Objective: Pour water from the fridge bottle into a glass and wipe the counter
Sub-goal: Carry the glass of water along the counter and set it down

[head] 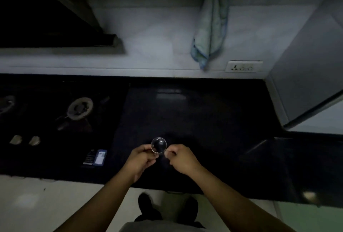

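A clear drinking glass [158,145] stands upright over the black counter [204,113], seen from above as a round rim. My left hand [142,159] grips its left side with thumb and fingers. My right hand [181,158] sits just right of the glass, fingers curled, thumb and forefinger pinched near the rim; whether it touches the glass is unclear. A light blue-green cloth [211,25] hangs on the wall above the counter. No bottle is visible. The room is dim.
A gas hob with burners [80,109] and knobs [25,140] fills the counter's left part. A small blue and black packet [95,157] lies near the hob. A wall socket [244,66] is at the back right. The fridge side [306,68] rises on the right.
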The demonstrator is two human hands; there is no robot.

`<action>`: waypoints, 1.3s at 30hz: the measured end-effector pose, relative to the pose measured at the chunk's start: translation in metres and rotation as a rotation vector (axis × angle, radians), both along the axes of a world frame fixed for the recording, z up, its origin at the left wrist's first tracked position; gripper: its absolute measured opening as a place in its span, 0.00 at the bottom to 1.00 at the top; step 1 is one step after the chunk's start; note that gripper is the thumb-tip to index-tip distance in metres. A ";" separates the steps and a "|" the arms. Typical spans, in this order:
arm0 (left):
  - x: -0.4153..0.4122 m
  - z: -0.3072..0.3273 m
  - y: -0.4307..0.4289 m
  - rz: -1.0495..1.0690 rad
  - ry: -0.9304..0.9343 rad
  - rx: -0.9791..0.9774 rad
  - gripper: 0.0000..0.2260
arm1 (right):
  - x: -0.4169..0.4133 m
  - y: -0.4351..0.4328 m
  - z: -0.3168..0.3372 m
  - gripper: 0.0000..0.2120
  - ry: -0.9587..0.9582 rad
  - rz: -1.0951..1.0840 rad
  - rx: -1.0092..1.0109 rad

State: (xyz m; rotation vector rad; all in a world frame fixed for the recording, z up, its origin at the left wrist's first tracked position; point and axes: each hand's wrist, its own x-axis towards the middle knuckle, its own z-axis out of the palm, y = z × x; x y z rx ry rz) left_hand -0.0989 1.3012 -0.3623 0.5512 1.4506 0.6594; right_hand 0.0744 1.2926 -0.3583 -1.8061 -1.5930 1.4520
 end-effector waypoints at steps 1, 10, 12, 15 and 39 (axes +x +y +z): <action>-0.007 0.004 -0.003 0.024 -0.001 0.005 0.15 | -0.007 0.001 0.003 0.13 -0.001 0.022 0.006; -0.085 0.020 -0.030 0.142 -0.013 0.042 0.14 | -0.081 0.001 0.031 0.14 -0.006 0.188 0.039; -0.108 0.023 -0.036 0.152 -0.027 0.053 0.14 | -0.105 0.000 0.035 0.14 -0.010 0.216 0.037; -0.146 0.028 -0.046 0.186 -0.033 0.068 0.12 | -0.146 -0.003 0.040 0.14 -0.019 0.251 0.032; -0.498 0.083 -0.105 0.490 0.106 0.170 0.07 | -0.521 0.007 0.086 0.14 -0.003 0.674 0.160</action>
